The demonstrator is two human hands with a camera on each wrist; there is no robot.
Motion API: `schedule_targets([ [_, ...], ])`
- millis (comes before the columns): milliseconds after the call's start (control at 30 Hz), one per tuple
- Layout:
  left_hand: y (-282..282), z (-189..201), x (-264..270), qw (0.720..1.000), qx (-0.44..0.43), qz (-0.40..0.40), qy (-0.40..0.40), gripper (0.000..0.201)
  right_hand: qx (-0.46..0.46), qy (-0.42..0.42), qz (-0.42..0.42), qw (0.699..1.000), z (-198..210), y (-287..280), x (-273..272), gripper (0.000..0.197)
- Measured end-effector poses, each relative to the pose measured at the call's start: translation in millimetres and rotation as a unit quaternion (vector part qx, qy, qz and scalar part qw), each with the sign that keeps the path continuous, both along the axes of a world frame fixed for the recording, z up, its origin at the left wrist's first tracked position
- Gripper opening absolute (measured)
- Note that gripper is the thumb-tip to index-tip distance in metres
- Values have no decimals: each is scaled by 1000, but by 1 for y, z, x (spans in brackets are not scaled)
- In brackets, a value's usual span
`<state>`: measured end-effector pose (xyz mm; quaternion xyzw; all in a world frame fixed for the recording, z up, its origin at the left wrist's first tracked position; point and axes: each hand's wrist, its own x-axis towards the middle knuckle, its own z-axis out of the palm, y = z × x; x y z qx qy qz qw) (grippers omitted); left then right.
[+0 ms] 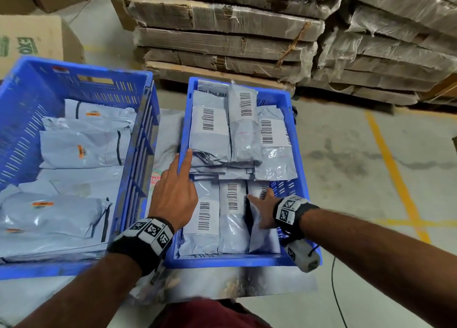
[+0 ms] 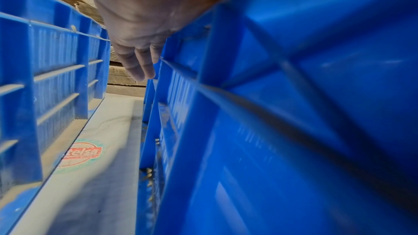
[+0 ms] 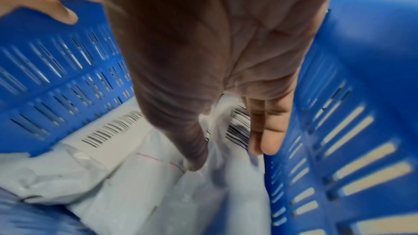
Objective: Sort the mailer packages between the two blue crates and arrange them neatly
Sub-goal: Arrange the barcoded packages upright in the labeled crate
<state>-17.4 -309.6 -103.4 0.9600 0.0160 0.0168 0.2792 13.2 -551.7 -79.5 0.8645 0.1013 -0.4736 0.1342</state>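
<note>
Straight right fingers (image 3: 269, 131) on mailer (image 3: 158, 185)

1. Shrink-wrapped stacks of flattened cardboard (image 1: 222, 31) rise at the far side, a second stack (image 1: 385, 55) just to their right
2. A cardboard box (image 1: 32, 41) with green print stands far left
3. Yellow floor lines (image 1: 393, 169) cross the grey concrete
4. A red-and-green round sticker (image 2: 81, 155) lies on the worktop (image 2: 108, 131)
5. A thin black cable (image 1: 336, 290) trails across the floor

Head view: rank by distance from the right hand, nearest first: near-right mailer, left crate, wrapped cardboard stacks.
1. Near-right mailer: under the right hand, in the right crate's near corner.
2. Left crate: across the gap, to the left.
3. Wrapped cardboard stacks: beyond both crates, at the back.
</note>
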Motion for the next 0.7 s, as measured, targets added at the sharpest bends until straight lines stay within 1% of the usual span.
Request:
schedule_targets([
  [67, 0, 1, 0, 1000, -5, 4, 0, 73, 24, 15, 23, 999, 9, 1, 1, 90],
  [133, -1, 1, -1, 1000, -8, 5, -6, 73, 56, 30, 56, 996, 26, 4, 4, 83],
  [233, 0, 1, 0, 1000, -8, 4, -10, 73, 128, 24, 57, 990, 65, 5, 15, 63],
  [300, -1, 0, -1, 1000, -9, 7, -12, 73, 197, -27, 28, 980, 87, 3, 29, 41],
  [333, -1, 0, -1, 1000, -9, 6, -14, 73, 240, -73, 6, 968, 97, 2, 38, 30],
  [367, -1, 0, -1, 1000, -10, 5, -15, 73, 280, -134, -22, 950, 102, 2, 48, 21],
  [400, 0, 0, -1, 1000, -11, 5, -15, 73, 312, -204, -52, 927, 103, 3, 57, 17],
  [433, 0, 0, -1, 1000, -14, 5, -15, 74, 334, -276, -75, 898, 102, 7, 66, 20],
  [467, 0, 0, -1, 1000, -16, 5, -15, 74, 342, -341, -85, 872, 98, 12, 75, 28],
  [500, 0, -1, -1, 1000, -16, 4, -14, 75, 334, -384, -86, 856, 92, 19, 83, 43],
  [533, 1, -1, -1, 1000, -15, 4, -12, 76, 308, -401, -85, 859, 84, 27, 90, 60],
  [600, 1, 0, 0, 1000, -13, 5, -9, 76, 235, -372, -96, 893, 65, 41, 103, 90],
  [633, 1, 0, 0, 1000, -11, 6, -7, 76, 207, -347, -111, 908, 54, 47, 110, 99],
  [667, 1, 0, 0, 1000, -10, 7, -6, 76, 195, -327, -132, 915, 45, 51, 116, 102],
  [700, 1, 0, 0, 1000, -8, 6, -5, 76, 195, -318, -157, 914, 36, 54, 122, 100],
])
